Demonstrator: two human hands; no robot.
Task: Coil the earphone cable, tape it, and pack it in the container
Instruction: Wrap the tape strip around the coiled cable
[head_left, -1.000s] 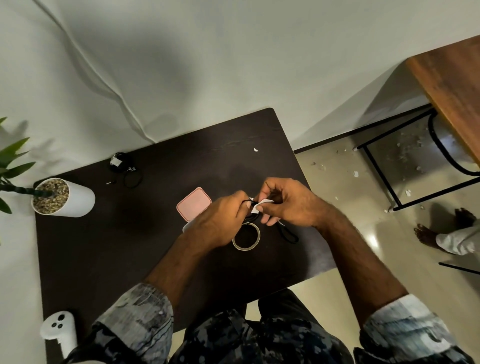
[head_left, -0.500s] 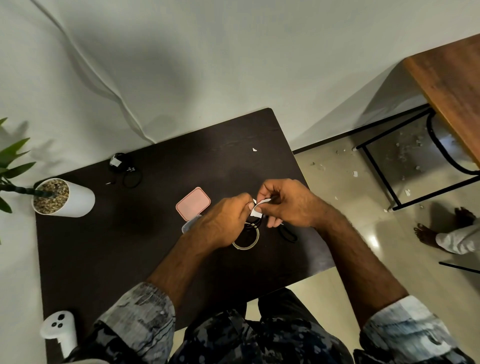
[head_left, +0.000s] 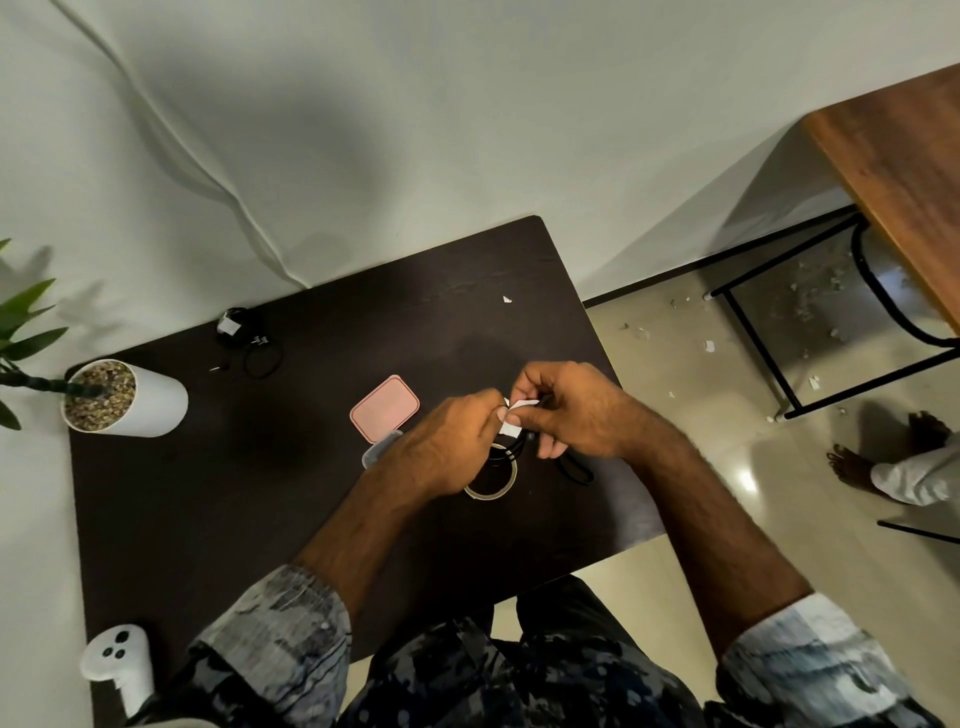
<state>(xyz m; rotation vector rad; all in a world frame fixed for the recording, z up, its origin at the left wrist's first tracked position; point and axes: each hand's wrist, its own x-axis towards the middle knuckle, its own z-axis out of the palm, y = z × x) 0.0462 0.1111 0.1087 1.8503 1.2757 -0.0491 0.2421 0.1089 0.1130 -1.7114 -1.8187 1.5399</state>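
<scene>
Above the dark table (head_left: 260, 509), my left hand (head_left: 447, 447) and my right hand (head_left: 576, 410) meet over a coiled black earphone cable (head_left: 511, 449). Both pinch a white strip of tape (head_left: 511, 421) around the coil. A loop of the cable (head_left: 576, 470) hangs out below my right hand. The clear tape roll (head_left: 491, 488) lies on the table just under the hands. A pink lid (head_left: 384, 408) rests left of my left hand, and a clear container (head_left: 376, 452) peeks out beneath that wrist, mostly hidden.
Another taped black earphone bundle (head_left: 241, 338) lies at the table's far left. A white plant pot (head_left: 124, 397) sits on the left edge, a white controller (head_left: 117, 660) at the near left corner. A wooden table (head_left: 904, 171) and a person's bare foot (head_left: 852, 462) are to the right.
The hands have shifted slightly away from me while working the white tape around the coil. The tape roll and the lid have stayed in place.
</scene>
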